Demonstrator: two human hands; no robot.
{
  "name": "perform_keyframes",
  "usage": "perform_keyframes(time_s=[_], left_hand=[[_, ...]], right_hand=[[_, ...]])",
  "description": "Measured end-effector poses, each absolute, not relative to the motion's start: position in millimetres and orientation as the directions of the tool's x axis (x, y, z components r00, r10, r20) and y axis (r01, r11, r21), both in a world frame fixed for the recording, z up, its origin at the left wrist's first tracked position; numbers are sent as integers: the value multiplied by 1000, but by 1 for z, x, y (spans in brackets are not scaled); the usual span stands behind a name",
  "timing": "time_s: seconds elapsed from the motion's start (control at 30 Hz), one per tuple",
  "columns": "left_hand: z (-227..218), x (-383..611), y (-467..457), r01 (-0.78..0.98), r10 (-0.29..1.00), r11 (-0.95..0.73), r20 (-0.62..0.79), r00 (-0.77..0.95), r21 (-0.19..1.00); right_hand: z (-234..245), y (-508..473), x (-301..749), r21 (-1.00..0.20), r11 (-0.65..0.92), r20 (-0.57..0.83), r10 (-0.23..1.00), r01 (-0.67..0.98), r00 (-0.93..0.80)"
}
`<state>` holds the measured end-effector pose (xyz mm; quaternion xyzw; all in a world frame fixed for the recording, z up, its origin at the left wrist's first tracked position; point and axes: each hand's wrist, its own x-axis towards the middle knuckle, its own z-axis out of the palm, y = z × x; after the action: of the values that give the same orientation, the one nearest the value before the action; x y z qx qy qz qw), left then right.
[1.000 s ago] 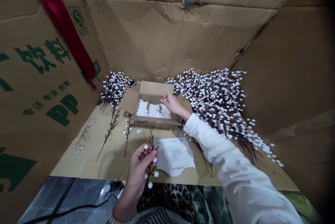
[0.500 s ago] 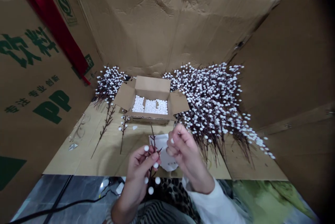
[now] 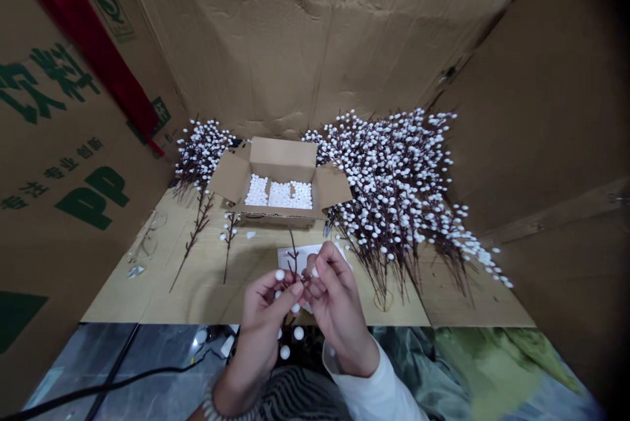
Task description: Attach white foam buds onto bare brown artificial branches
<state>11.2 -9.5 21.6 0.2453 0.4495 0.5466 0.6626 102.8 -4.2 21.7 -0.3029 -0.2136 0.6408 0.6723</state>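
My left hand [image 3: 268, 313] is closed around a dark brown artificial twig [image 3: 293, 257] that carries several white balls on its lower side shoots. Its bare upper tip points away from me. My right hand [image 3: 337, 306] pinches a small white ball [image 3: 315, 272] between thumb and fingers, right beside a side shoot of the twig. Whether the ball sits on the shoot I cannot tell. Under the hands lies a white sheet of paper [image 3: 285, 257]. Beyond them stands an open cardboard box [image 3: 283, 216] with many white balls [image 3: 280, 194] inside.
A big heap of white-berried twigs [image 3: 388, 178] fills the right; a smaller bunch [image 3: 201, 152] lies at back left. A bare twig [image 3: 197, 234] and a short partly berried one [image 3: 229, 244] rest left. Cardboard walls [image 3: 246, 47] enclose the table. A yellow ring [image 3: 384, 300] lies near the front.
My right hand has moved left and in toward the twig, bringing the white ball up to a side shoot. My left hand keeps its hold. The view has shifted slightly.
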Motion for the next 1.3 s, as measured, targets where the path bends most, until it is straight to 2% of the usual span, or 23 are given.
perform_keyframes(time_s=[0.4,0.7,0.93,1.3], left_hand=[[18,15,-9,-369,953,238,-289,-88,898],[19,16,-11,-378,944,262,-317,-90,888],[17,16,-11,-363,935,235,-312,-170,902],[18,16,-9,-355,957,231,-278,-87,906]], right_hand=[[17,-5,104,-743,-7,-103,989,-669,104],[19,-7,104,-751,-21,-116,988,-660,100],[19,-8,102,-760,-20,-127,985,-650,118],[12,-7,100,-761,18,-99,985,-648,144]])
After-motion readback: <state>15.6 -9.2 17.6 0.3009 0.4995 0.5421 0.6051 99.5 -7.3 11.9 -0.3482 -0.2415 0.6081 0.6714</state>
